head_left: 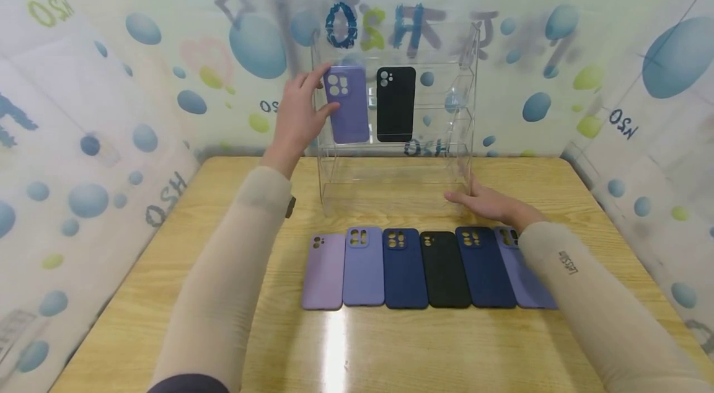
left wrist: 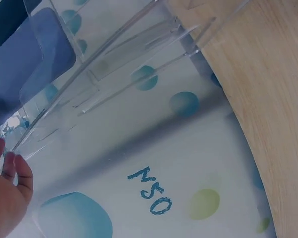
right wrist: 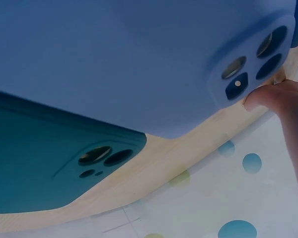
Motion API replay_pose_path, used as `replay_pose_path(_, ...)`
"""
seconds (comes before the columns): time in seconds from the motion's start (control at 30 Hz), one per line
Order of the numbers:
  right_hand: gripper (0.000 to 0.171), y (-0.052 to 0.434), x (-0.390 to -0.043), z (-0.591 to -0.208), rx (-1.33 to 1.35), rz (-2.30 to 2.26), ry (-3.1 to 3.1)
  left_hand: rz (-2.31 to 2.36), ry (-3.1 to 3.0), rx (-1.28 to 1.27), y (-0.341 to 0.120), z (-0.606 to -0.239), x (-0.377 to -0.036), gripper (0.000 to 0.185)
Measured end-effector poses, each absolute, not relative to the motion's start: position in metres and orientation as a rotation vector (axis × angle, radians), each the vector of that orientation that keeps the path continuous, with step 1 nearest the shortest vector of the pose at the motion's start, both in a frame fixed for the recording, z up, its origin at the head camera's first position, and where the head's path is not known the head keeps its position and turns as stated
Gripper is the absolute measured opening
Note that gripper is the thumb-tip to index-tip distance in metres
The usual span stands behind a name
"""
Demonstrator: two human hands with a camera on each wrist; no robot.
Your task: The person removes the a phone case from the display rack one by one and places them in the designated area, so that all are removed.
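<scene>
My left hand (head_left: 301, 109) holds a purple phone case (head_left: 352, 119) at its left edge, thumb in front, on an upper tier of the clear display rack (head_left: 395, 185). The case stands upright, left of a black phone case (head_left: 395, 109) on the same tier. In the left wrist view, fingertips (left wrist: 24, 173) show beside the rack's side panel. At the rack's lower right corner, my right hand (head_left: 491, 203) grips the side, its thumb across the front; its other fingers are partly hidden.
Before the rack lies a row of cases: pink-purple (head_left: 323, 272), light purple (head_left: 365, 269), dark blue (head_left: 405, 272), black (head_left: 446, 272), dark blue (head_left: 486, 270), and purple (head_left: 532, 281) partly under my right sleeve. A teal case (right wrist: 54, 163) shows in the right wrist view. Patterned walls surround the wooden table (head_left: 234, 182).
</scene>
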State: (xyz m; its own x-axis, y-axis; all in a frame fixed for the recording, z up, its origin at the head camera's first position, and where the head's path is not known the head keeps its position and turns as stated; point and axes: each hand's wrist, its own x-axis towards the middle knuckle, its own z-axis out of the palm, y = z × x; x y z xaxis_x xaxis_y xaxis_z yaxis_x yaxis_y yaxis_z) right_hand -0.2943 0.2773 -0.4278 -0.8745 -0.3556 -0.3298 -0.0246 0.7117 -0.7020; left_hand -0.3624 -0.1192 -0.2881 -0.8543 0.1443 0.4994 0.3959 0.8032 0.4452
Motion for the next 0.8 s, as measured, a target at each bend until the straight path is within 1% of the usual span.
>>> replay_pose_path(0.23,0.106,0.277,-0.294,-0.429,-0.298,-0.994,2.474,-0.902,-2.466,-0.475,-0.12,-0.299,-0.364,0.076)
replay_pose_path(0.4,0.106,0.278,-0.294,-0.429,-0.289,-1.011,2.475,-1.038,-2.306,-0.48,-0.12,-0.301,-0.365,0.066)
replay_pose_path(0.57,0.106,0.278,-0.295,-0.43,-0.281,-1.023,2.476,-1.287,-2.12,-0.421,-0.122,-0.296,-0.363,0.061)
replay_pose_path(0.8,0.107,0.277,-0.293,-0.431,-0.27,-1.01,2.475,-1.614,-1.796,-0.374,-0.132,-0.278,-0.347,0.066)
